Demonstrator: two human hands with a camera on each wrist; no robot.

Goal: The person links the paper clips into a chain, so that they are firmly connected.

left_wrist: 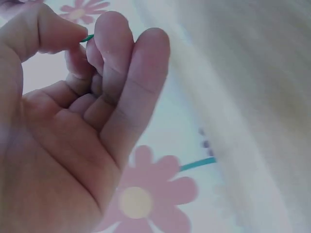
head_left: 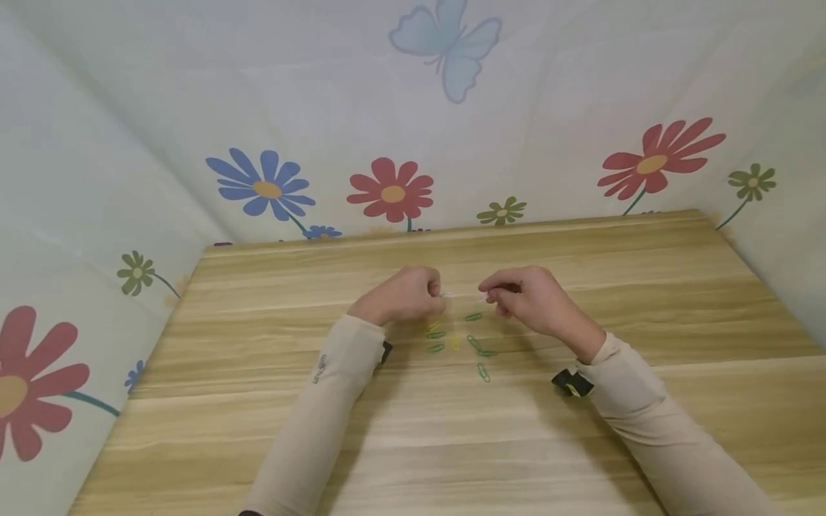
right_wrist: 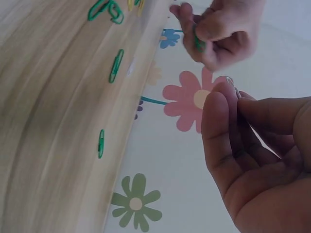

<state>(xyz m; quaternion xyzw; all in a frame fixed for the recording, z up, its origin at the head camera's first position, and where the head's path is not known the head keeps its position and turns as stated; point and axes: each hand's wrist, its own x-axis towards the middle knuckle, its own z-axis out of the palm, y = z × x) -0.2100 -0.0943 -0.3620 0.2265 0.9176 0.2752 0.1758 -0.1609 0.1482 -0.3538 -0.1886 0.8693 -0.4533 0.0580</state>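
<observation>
My left hand [head_left: 408, 295] is above the table, pinching a green paper clip [left_wrist: 87, 38] between thumb and fingertip; only a small piece of the clip shows. Across a narrow gap, my right hand [head_left: 534, 299] holds a whitish paper clip [right_wrist: 231, 82] by thumb and finger, its looped end sticking out. Below and between the hands, several loose paper clips lie on the wood-patterned table [head_left: 413, 444]. Among them are a green clip [head_left: 474, 317] near the right hand, another green clip [head_left: 483, 373] closer to me, and a yellow clip [head_left: 455, 344].
Another green clip [head_left: 436, 348] lies below the left hand. White cloth [head_left: 548, 107] printed with flowers hangs behind the table and at its sides. Black wrist devices, one of them a dark block [head_left: 572, 383], sit under both cream sleeves [head_left: 626, 387].
</observation>
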